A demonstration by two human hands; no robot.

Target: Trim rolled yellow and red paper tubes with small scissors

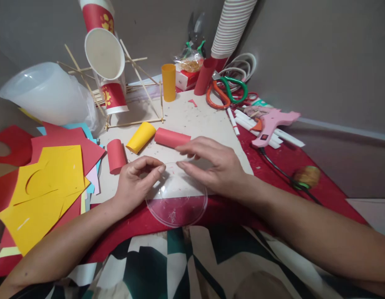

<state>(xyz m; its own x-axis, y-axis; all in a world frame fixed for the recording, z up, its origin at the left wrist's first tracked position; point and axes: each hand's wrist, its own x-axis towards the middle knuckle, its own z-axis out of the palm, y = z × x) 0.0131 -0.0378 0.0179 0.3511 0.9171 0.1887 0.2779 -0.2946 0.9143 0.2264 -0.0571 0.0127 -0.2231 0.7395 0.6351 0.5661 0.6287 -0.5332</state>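
Observation:
A round clear plastic lid (197, 209) lies at the front, partly over the cardboard sheet and partly over the red cloth. My left hand (139, 178) is closed in a pinch above the lid's upper left rim; what the fingertips hold, if anything, is too small to make out. Over the right side of the lid, my right hand (215, 164) is open, its thumb apart from the fingers. Just beyond the hands lie a red paper tube (170, 137) and a yellow paper tube (141, 137). Another red paper tube (116, 156) sits left of them.
Cut paper sheets (52, 178) pile up at left. Behind stand a stick frame (135, 123) with paper cups (113, 95) and an orange tube (169, 82). At right are scissors (234, 89), a pink glue gun (273, 122) with a cord, and white sticks (288, 137).

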